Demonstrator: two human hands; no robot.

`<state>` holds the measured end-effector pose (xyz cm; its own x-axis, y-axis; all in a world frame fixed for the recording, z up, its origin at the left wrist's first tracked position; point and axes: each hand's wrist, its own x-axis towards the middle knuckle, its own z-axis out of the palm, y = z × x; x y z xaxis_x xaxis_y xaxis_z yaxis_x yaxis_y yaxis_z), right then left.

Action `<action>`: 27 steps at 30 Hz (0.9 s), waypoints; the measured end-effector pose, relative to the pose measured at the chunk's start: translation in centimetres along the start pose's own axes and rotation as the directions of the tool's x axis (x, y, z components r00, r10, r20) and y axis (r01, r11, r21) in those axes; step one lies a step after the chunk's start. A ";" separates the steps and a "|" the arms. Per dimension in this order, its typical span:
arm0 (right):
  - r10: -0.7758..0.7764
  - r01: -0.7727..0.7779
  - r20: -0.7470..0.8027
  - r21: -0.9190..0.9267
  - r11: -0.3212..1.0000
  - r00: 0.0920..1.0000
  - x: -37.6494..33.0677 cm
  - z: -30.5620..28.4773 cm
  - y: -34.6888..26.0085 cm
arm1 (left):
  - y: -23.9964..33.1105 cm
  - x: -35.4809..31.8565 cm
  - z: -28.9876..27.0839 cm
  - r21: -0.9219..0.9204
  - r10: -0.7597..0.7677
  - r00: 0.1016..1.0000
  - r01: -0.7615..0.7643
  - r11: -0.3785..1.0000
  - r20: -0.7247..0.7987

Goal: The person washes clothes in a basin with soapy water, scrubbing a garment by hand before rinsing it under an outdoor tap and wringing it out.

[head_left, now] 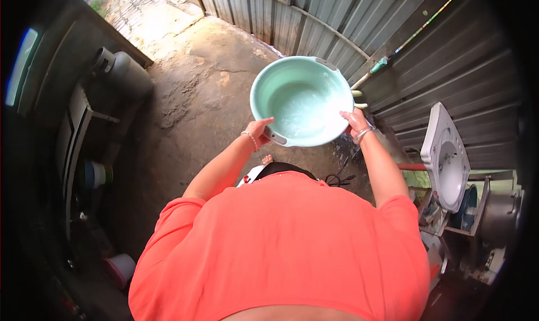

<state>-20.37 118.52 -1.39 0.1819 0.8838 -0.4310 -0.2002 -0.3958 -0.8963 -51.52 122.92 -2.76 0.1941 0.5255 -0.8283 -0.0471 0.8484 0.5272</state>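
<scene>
A pale green plastic basin (301, 102) is held out in front of me with its open side facing up. Its inside looks wet and shiny; whether it holds water I cannot tell. My left hand (260, 131) grips the near left rim beside a handle slot, thumb over the edge and fingers underneath. On the right side of the rim my right hand (355, 124) has the same kind of grip, thumb inside and fingers hidden below. A beaded bracelet circles my left wrist and a silver bangle my right.
A grey gas cylinder (126, 76) stands at the left. Right of me is a white washbasin (447, 158) on a cluttered stand. A pipe with a green fitting (379, 65) runs along the corrugated metal wall (449, 68). The floor (185, 105) is rough and partly wet; a dark cable (340, 180) lies near me.
</scene>
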 end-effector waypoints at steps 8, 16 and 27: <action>0.163 -0.271 -0.255 -0.481 0.834 0.953 -0.1 0.0 -1.6 | 2.3 2.2 0.2 0.126 0.087 0.964 -0.056 0.990 -0.250; -0.077 -0.122 -0.412 -0.436 0.892 0.908 6.9 -9.3 -5.8 | 4.8 5.3 5.9 0.361 0.301 0.926 -0.207 0.909 -0.227; -0.104 -0.196 -0.478 -0.536 0.821 0.872 20.5 -16.2 -9.8 | 5.3 10.8 17.9 0.534 0.342 0.920 -0.195 0.823 -0.192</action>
<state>0.87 136.44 -3.13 0.6397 0.6927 -0.3330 0.3162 -0.6321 -0.7075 -32.12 131.94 -5.59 -0.0257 0.7860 -0.6177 0.4464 0.5619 0.6964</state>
